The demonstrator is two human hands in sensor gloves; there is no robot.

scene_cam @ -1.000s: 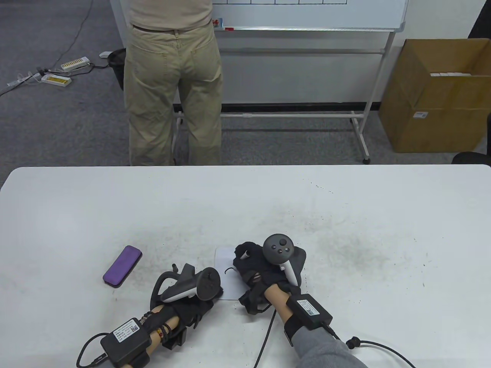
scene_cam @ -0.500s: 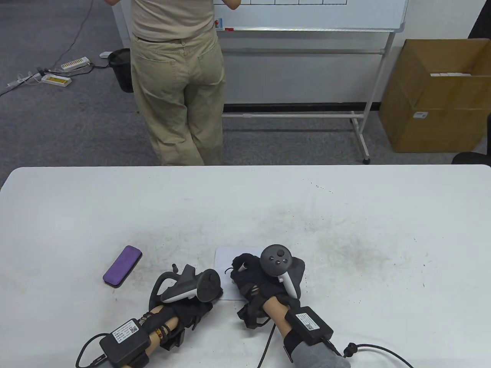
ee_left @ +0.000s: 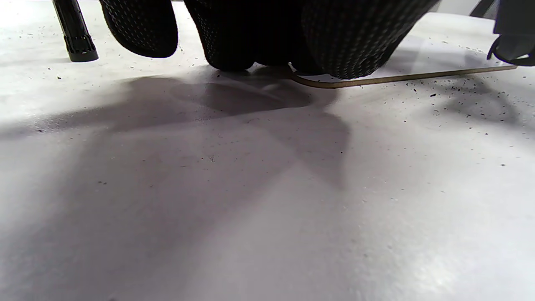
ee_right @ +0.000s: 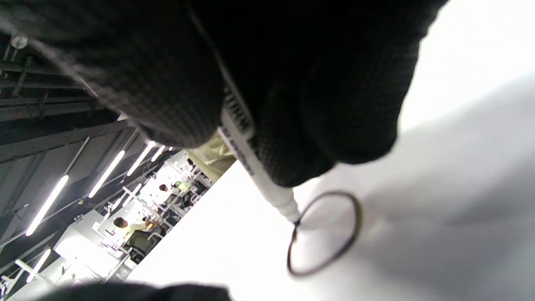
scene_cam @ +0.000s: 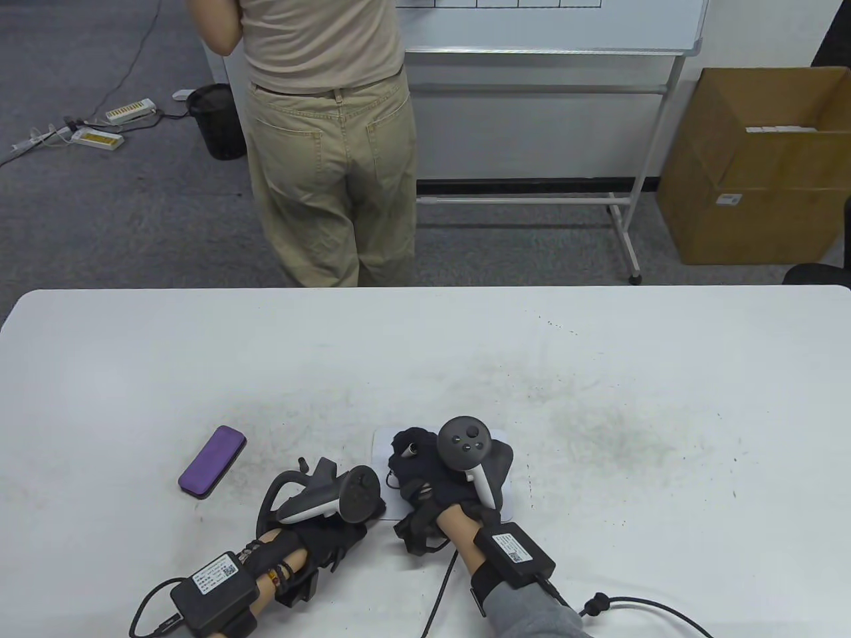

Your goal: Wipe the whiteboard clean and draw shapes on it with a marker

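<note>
Right hand (scene_cam: pixel 432 475) grips a white marker (ee_right: pixel 255 167) between its curled fingers (ee_right: pixel 334 104), and the tip touches the small whiteboard (scene_cam: pixel 382 442), on a dark circle (ee_right: pixel 324 234) drawn there. This board lies flat on the white table (scene_cam: pixel 598 372), near the front edge. Left hand (scene_cam: pixel 326 525) rests beside it; its fingertips (ee_left: pixel 351 46) press on the board's near corner, and they hold nothing. A purple eraser (scene_cam: pixel 213 461) lies on the table to the left, apart from both hands. Behind the table a person (scene_cam: pixel 332 146) in beige trousers stands with the back to us, before a large standing whiteboard (scene_cam: pixel 552 26). A cardboard box (scene_cam: pixel 751 173) sits on the floor at the right.
</note>
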